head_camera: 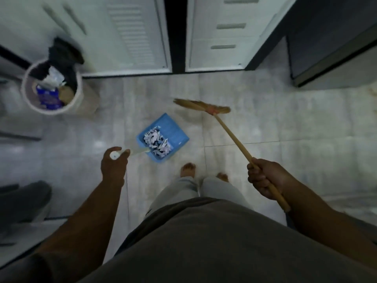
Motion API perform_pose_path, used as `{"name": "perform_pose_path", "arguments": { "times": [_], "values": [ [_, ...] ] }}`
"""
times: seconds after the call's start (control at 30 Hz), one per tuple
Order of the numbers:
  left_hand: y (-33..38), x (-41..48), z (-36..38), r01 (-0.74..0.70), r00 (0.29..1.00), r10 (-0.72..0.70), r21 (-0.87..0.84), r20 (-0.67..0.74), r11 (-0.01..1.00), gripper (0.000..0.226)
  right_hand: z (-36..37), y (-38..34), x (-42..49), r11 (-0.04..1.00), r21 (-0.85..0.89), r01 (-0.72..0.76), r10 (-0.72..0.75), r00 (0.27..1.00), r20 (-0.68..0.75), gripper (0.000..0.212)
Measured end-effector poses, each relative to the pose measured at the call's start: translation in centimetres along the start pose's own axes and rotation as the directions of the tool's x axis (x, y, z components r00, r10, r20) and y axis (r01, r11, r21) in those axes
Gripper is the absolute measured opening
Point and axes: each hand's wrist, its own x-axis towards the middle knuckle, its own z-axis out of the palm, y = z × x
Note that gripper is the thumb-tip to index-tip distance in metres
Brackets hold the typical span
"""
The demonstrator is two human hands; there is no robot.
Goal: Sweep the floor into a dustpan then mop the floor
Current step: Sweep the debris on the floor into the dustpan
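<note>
A blue dustpan (173, 130) sits low over the tiled floor in front of my bare feet, with a heap of torn paper scraps (158, 142) in it. My left hand (114, 164) grips the top of its long white handle (134, 152). My right hand (263, 178) is curled round the wooden stick of a broom (230, 132). The straw head of the broom (202, 106) lies just beyond the dustpan, to its right, and looks blurred.
A round white bin (77, 88) holding rubbish and a black bag stands at the back left. White cabinet doors (130, 33) with a dark gap between them close off the far side. A dark appliance (334, 48) stands at the right.
</note>
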Motion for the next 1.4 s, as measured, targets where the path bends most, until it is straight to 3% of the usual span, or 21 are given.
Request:
{"name": "perform_pose_path", "arguments": {
  "times": [0.23,0.47,0.57,0.8,1.0,1.27,1.4],
  "values": [
    [7.2,-3.1,12.1,-0.238,0.936,0.145,0.271,0.321,0.933,0.035,-11.1,2.7,-1.8,0.949,0.313,0.040,-0.045,0.999,0.011,0.042],
    [11.9,-10.4,25.4,-0.379,0.811,0.184,0.259,0.556,0.888,0.019,-20.8,3.6,-4.5,0.749,0.644,0.157,-0.153,0.986,-0.062,0.041],
    [13.1,-14.3,31.2,-0.426,0.749,0.188,0.244,0.635,0.871,0.014,-25.3,2.4,-6.0,0.704,0.680,0.204,-0.175,0.978,-0.112,0.037],
    [16.3,-22.4,42.8,-0.515,0.615,0.148,0.252,0.774,0.820,0.030,-35.0,0.2,-8.3,0.596,0.764,0.249,-0.236,0.963,-0.129,0.034],
    [16.8,-29.0,50.5,-0.625,0.424,0.123,0.192,0.897,0.756,0.027,-41.1,-1.9,-10.1,0.486,0.826,0.286,-0.277,0.947,-0.165,0.034],
    [18.7,-36.1,62.8,-0.652,0.299,0.124,0.108,0.946,0.750,0.025,-45.5,-6.0,-11.5,0.347,0.882,0.319,-0.261,0.936,-0.236,0.036],
    [20.4,-38.5,69.7,-0.731,0.257,0.090,0.133,0.962,0.669,0.024,-47.2,-9.3,-11.4,0.316,0.880,0.354,-0.230,0.929,-0.290,0.036]
  ]
}}
